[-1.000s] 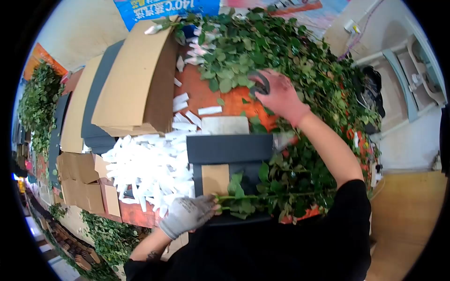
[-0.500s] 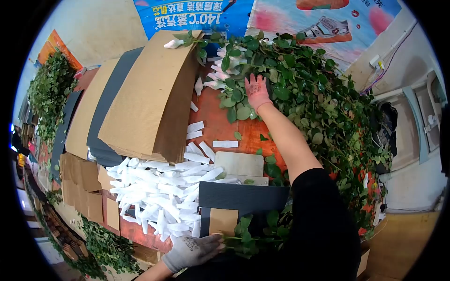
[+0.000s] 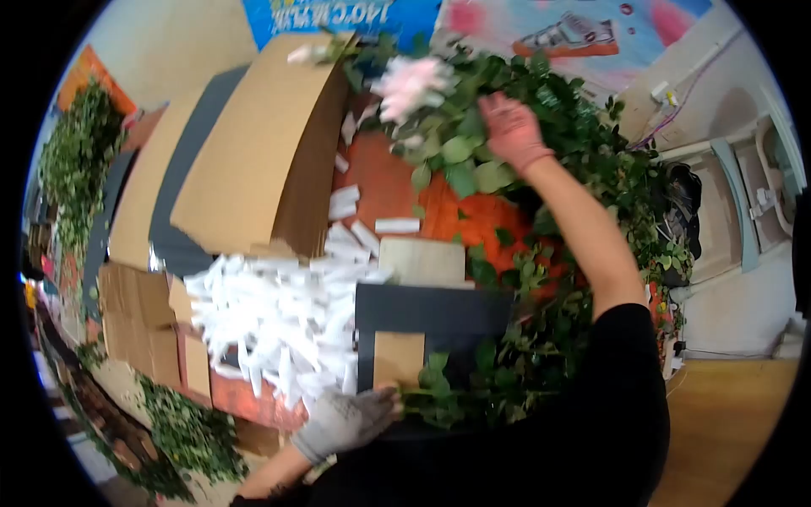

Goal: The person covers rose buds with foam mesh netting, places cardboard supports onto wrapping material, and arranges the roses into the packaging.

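My right hand, in a pink glove, is closed on leafy rose stems at the back of the table. Beside it, the pale pink rose heads look blurred; some carry white sleeves. My left hand, in a grey glove, is at the near edge with its fingers together. From its fingertips a leafy rose stem runs right over a black corrugated board; the stem's end is hidden in the glove. A tan cardboard piece lies on that board.
White foam sleeves are heaped at centre left. Behind them stands a tall stack of tan cardboard beside black sheets. A pale block sits on the red tabletop. More leafy stems cover the right side.
My right hand has shifted right, its fingers drawn together on the stems, and the pink rose heads have risen into one blurred cluster. My left hand stays by the board. The view has tilted slightly.
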### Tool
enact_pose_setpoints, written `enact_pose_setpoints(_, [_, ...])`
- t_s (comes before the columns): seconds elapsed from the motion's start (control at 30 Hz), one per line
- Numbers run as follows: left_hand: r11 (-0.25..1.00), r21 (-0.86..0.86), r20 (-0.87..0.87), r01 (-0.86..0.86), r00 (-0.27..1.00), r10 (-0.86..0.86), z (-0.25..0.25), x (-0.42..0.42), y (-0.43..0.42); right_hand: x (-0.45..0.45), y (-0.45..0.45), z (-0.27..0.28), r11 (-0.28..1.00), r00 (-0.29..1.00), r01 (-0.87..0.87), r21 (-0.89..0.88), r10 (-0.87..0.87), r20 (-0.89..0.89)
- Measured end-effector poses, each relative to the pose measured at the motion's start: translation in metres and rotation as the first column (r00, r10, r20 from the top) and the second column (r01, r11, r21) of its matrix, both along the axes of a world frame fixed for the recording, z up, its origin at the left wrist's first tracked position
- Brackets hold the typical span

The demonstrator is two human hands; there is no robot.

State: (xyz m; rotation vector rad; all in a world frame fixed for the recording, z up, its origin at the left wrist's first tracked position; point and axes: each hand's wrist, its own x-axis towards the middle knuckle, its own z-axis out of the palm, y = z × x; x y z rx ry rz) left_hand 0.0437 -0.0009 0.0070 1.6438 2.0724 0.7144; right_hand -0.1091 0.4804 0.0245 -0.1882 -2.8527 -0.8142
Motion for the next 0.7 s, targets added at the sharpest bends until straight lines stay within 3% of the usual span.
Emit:
enact_pose_setpoints(0.03, [0.999,-0.032,0.002,0.002,1.000,-0.002,-0.001,0.003,-0.002,0.022,-0.014,0.019,0.995,0.998,-0.003,-0.105,-0.003,-0.059])
enact_pose_setpoints(0.07, [0.997,0.077,-0.006,-0.006,1.000,0.007,-0.007,0.004,-0.002,0.038,-0.026,0.007,0.998,0.999,-0.020,-0.062,0.018,-0.036])
enact_pose_setpoints(0.1, [0.997,0.082,0.007,0.006,1.000,-0.007,-0.007,0.007,-0.005,0.053,-0.033,0.002,1.000,0.999,-0.023,-0.004,0.023,-0.036])
enact_pose_setpoints(0.13, [0.997,0.074,-0.007,-0.016,1.000,0.017,-0.004,0.006,-0.004,0.063,-0.047,-0.006,1.000,0.986,0.027,-0.014,-0.024,0.163])
enact_pose_setpoints(0.17, [0.997,0.070,-0.028,-0.045,0.999,0.047,-0.003,0.004,-0.002,0.074,-0.034,-0.053,0.980,0.988,-0.150,0.130,0.145,0.048])
enact_pose_setpoints(0.2, [0.999,0.036,-0.001,-0.039,0.999,0.039,-0.008,0.004,-0.004,0.084,-0.057,-0.047,0.971,0.969,-0.098,0.220,0.043,0.242])
enact_pose_setpoints(0.23, [0.998,0.043,-0.007,-0.040,0.999,0.040,-0.006,0.004,-0.003,0.086,-0.055,-0.062,0.988,0.959,-0.151,-0.027,0.153,0.237])
enact_pose_setpoints(0.27, [0.998,0.053,-0.020,-0.017,1.000,0.018,-0.005,0.003,-0.003,0.090,-0.056,-0.077,0.993,0.924,-0.116,-0.028,0.118,0.364])
enact_pose_setpoints(0.3, [0.998,0.064,-0.036,0.000,0.999,0.002,-0.003,0.001,-0.004,0.093,-0.057,-0.073,0.992,0.926,-0.127,-0.025,0.128,0.356])
enact_pose_setpoints(0.37, [0.999,0.048,-0.019,-0.023,1.000,0.024,0.003,0.000,-0.004,0.098,-0.057,-0.064,0.933,0.839,0.003,-0.360,0.193,0.509])
enact_pose_setpoints(0.4, [0.999,0.037,0.005,-0.028,1.000,0.028,0.004,0.000,-0.004,0.085,-0.058,-0.047,0.890,0.749,0.202,-0.409,0.129,0.650])
enact_pose_setpoints(0.43, [0.999,0.039,0.014,-0.035,0.999,0.034,0.002,0.001,-0.004,0.086,-0.040,-0.051,0.851,0.806,0.067,-0.522,0.262,0.531])
enact_pose_setpoints(0.53, [0.991,0.131,-0.009,-0.041,0.999,0.043,-0.005,0.002,-0.004,0.065,-0.059,-0.008,0.800,0.910,0.114,-0.590,0.154,0.385])
enact_pose_setpoints(0.6, [0.990,0.140,-0.012,-0.014,1.000,0.016,-0.008,0.001,-0.004,0.048,-0.059,-0.007,0.925,0.961,-0.135,-0.355,0.209,0.179])
enact_pose_setpoints(0.63, [0.990,0.138,-0.020,-0.005,1.000,0.008,-0.005,0.001,-0.004,0.048,-0.067,-0.014,0.933,0.954,-0.293,-0.210,0.299,-0.004])
enact_pose_setpoints(0.7, [0.998,-0.050,0.079,-0.024,0.996,0.028,0.013,-0.002,0.002,0.029,-0.073,-0.044,0.974,0.966,-0.224,-0.026,0.226,0.129])
